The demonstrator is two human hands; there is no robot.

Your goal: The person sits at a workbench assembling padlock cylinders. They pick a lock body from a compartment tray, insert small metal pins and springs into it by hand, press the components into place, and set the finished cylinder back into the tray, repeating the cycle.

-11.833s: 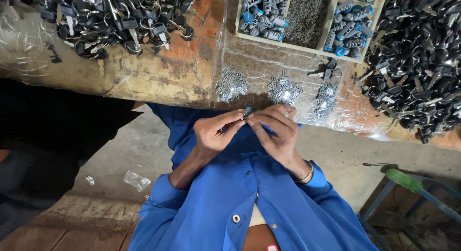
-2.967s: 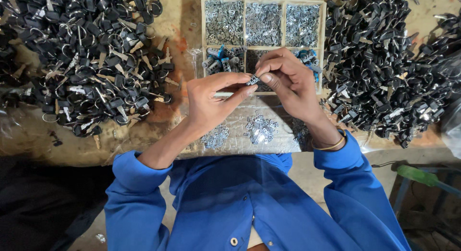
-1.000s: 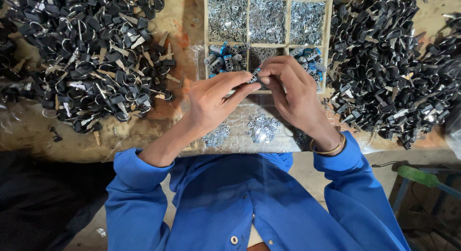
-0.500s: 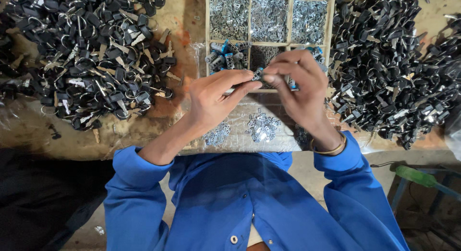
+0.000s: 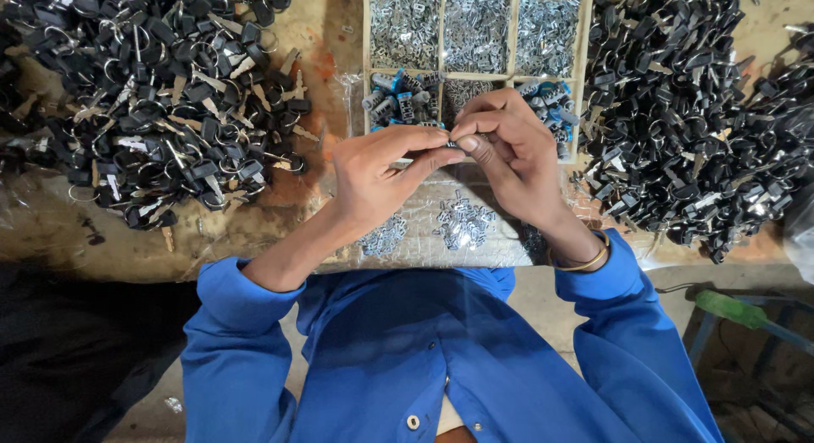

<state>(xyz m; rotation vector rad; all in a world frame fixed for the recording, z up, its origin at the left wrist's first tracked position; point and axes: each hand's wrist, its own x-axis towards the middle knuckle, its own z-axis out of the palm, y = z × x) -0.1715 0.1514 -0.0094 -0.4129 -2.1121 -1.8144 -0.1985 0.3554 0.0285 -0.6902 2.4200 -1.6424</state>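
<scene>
A heap of black-headed keys (image 5: pixel 144 95) fills the upper left of the frame. At centre, the left hand (image 5: pixel 377 176) and right hand (image 5: pixel 513 150) meet, fingertips pinched together on a small metal part (image 5: pixel 452 142) just below the wooden compartment tray (image 5: pixel 585 78). Loose silver pieces (image 5: pixel 462 222) lie beneath. Another key pile (image 5: pixel 704 112) occupies the upper right.

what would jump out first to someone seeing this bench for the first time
Two big heaps of black-headed keys flank the bench, one far left and one far right. Between them sits a divided wooden tray of small silvery and blue parts. In front of it the left hand and right hand meet, pinching a tiny metal piece between the fingertips.
</scene>
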